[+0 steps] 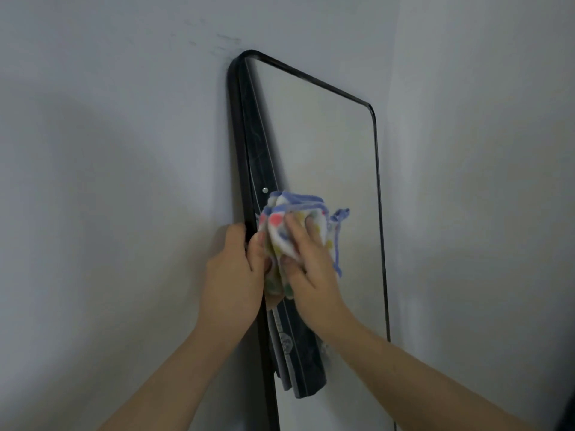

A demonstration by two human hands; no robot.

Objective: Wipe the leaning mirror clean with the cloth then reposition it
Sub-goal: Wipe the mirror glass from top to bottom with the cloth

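A tall mirror with a thin black frame and rounded corners leans against a pale wall. My left hand grips its left frame edge at mid height, thumb over the front. My right hand presses a bunched white cloth with coloured dots and blue trim flat against the glass near the left edge. A blue loop of the cloth's trim hangs out to the right. The glass reflects a dark strip along its left side and my fingers below the cloth.
The pale wall fills the left of the view. Another pale wall surface stands right of the mirror, meeting at a corner. Faint scuff marks show on the wall above the mirror's top left corner.
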